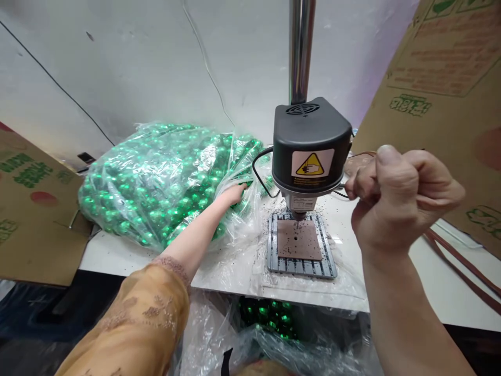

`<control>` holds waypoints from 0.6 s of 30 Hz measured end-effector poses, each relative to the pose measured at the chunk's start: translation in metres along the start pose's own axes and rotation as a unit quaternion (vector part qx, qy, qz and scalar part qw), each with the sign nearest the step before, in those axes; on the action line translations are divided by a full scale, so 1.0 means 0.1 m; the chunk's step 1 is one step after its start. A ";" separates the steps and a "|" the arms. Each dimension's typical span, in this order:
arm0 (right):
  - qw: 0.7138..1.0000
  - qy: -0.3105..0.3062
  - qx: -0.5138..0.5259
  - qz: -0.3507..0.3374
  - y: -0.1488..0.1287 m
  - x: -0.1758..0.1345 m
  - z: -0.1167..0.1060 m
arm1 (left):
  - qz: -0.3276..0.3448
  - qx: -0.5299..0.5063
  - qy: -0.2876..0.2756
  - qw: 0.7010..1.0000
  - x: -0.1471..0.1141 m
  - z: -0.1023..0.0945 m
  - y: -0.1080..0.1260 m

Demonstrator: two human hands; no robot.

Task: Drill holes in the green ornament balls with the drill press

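Note:
A clear plastic bag (156, 177) full of shiny green faceted balls lies on the white table to the left. My left hand (236, 194) reaches into the bag's opening among the balls, most of its fingers hidden by plastic. On the right, my right hand (395, 198) is closed in a fist at the side of a small black drill press (312, 146). It grips the press's feed handle, which is almost wholly covered by the fingers. Below the chuck (299, 214) a brown square board (297, 248) with a small dark hole rests on the slotted metal base (330, 263).
Dark shavings lie scattered around the base. Cardboard flaps (35, 209) stand at the left, and a large cardboard box (442, 104) at the right. Below the table edge, a second plastic bag (211, 334) holds green balls. A brown strap (465, 266) lies at the right.

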State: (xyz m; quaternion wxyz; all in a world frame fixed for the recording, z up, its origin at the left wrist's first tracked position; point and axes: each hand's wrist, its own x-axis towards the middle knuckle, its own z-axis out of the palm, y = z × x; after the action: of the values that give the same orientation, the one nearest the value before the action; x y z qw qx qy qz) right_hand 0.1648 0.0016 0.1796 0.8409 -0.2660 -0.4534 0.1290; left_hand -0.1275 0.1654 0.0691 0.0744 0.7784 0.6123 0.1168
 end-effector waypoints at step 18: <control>1.000 -0.009 -0.008 -0.015 -0.01 -0.03 0.01 | -0.065 -0.624 0.080 0.775 -1.06 -0.02 0.84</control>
State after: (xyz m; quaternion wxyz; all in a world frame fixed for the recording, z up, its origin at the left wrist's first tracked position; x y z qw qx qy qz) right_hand 0.1628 -0.0003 0.1786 0.8367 -0.2645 -0.4656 0.1152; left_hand -0.0730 0.0425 0.0828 0.5020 0.5073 0.4583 0.5297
